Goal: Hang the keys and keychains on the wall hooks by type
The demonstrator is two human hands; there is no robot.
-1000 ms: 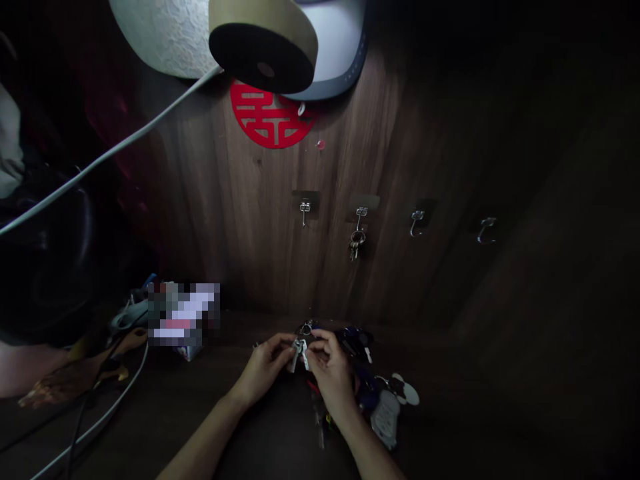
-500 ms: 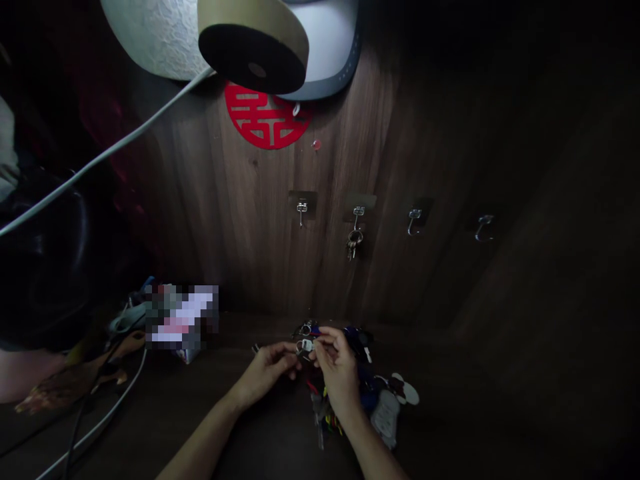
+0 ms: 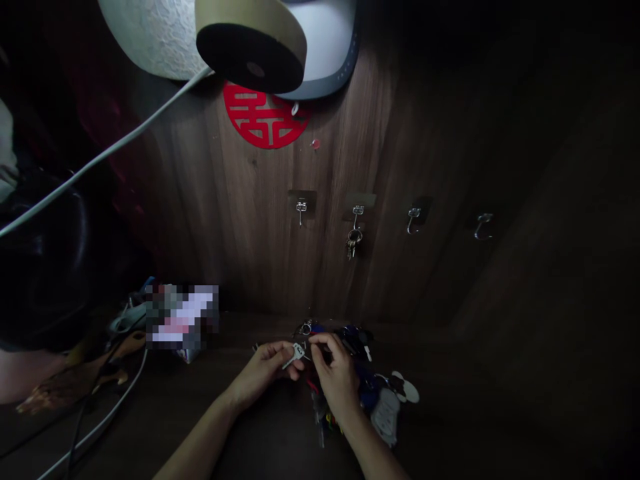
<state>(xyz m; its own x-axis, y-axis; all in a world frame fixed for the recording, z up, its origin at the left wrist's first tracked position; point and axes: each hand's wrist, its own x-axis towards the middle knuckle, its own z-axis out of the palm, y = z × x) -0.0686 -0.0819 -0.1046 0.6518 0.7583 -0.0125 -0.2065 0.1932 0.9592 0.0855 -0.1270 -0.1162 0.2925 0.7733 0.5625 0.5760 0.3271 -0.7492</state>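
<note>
My left hand [image 3: 274, 363] grips a silver key [image 3: 296, 353] between thumb and fingers, with its holed head towards my right hand. Thin metal parts, too small to make out, show just beyond the key. Close by on the right, my right hand [image 3: 334, 370] is curved, its thumb and index fingertip slightly apart, with nothing clearly between them. Under and around my right hand lies a dark pile of key rings and trinkets, partly hidden: a metal ring [image 3: 306, 327], a grey fob-like piece [image 3: 385, 417] and a white rounded tag [image 3: 411, 392].
On the wood panel are several metal hooks [image 3: 413, 220]; one carries a bunch of keys [image 3: 352, 247]. A lamp [image 3: 253, 50], a cap [image 3: 327, 57] and a red paper cutout [image 3: 267, 127] are above. Left are a white cable [image 3: 105, 157], a wooden figure [image 3: 60, 387] and a blurred-out box [image 3: 185, 320].
The key has swung over into my left hand's fingers, its head now pointing right. My right hand's fingertips have come off it and sit slightly apart.
</note>
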